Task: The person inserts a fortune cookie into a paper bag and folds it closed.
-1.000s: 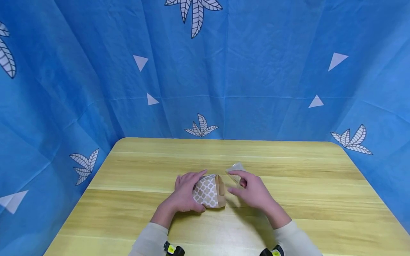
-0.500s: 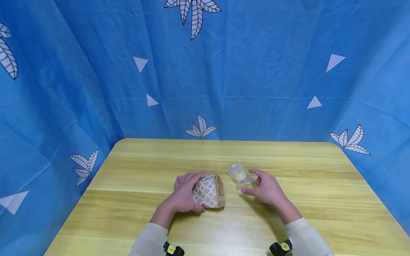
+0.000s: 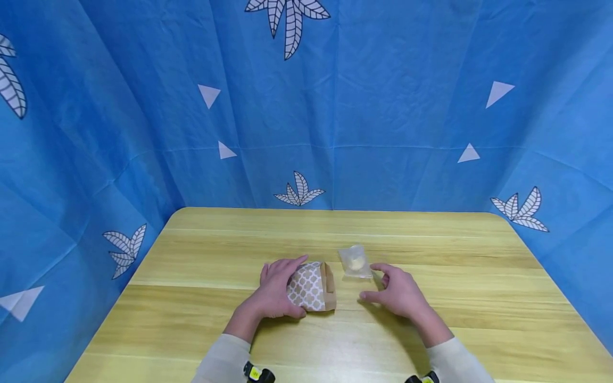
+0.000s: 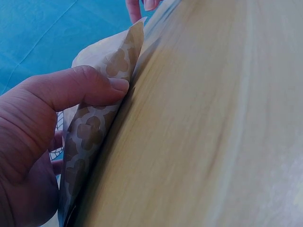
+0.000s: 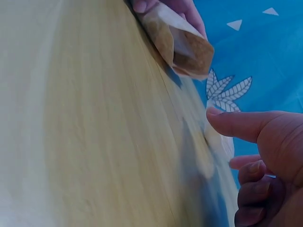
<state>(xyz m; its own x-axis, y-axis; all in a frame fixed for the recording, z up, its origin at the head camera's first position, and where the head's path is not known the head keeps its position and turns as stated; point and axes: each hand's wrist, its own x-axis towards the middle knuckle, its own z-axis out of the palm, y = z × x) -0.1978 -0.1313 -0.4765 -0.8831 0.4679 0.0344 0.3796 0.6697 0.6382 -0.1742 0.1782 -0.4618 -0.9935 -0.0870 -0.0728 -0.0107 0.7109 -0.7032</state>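
Observation:
A small paper bag [image 3: 307,287] with a white lattice pattern on brown lies on its side, its mouth facing right. In the right wrist view that mouth [image 5: 187,52] gapes. My left hand [image 3: 275,292] grips the bag with the thumb on the near edge and fingers on the far edge; in the left wrist view the thumb [image 4: 104,90] presses its patterned side. To the right, a clear plastic packet [image 3: 355,261] with a pale round thing inside lies on the table. My right hand [image 3: 398,290] is beside it, index fingertip close to its right edge; whether they touch I cannot tell. Thumb and index finger are apart.
The wooden table [image 3: 230,234] has rounded far corners. Behind it and along its sides hangs a blue curtain [image 3: 383,106] with white leaf and triangle prints.
My right hand has moved right, away from the bag's mouth. The plastic packet, first mostly behind that hand, now shows whole and has turned slightly. My left hand and the bag stay put.

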